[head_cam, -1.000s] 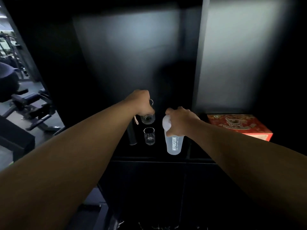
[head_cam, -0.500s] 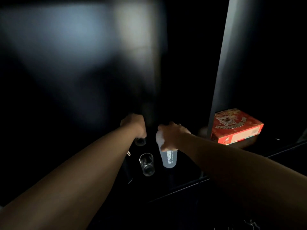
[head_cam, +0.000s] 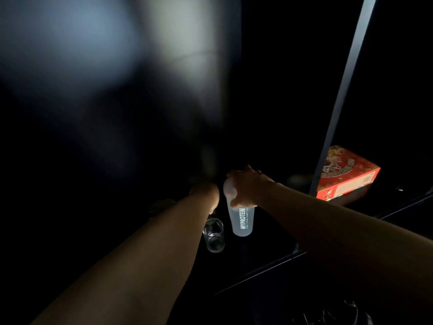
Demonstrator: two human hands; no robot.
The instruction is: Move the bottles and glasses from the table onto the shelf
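A translucent shaker bottle (head_cam: 242, 222) printed MYPROTEIN stands upright on the dark shelf (head_cam: 269, 268). My right hand (head_cam: 247, 187) grips its white lid from above. A clear empty glass (head_cam: 213, 235) stands on the shelf just left of the bottle. Behind that glass is my left hand (head_cam: 206, 192), fingers curled down over a second small glass that is almost wholly hidden under the hand. A faint dark bottle top (head_cam: 161, 205) shows to the left of my forearm.
A red printed box (head_cam: 346, 174) lies in the neighbouring compartment on the right, beyond a grey upright divider (head_cam: 339, 102). The shelf's back panel is dark with blurred light patches. Below the shelf's front edge all is black.
The view has swung up and leftwards, so the gym room is out of sight. Both hands have reached deeper into the shelf; the shaker bottle and the held glass have moved back.
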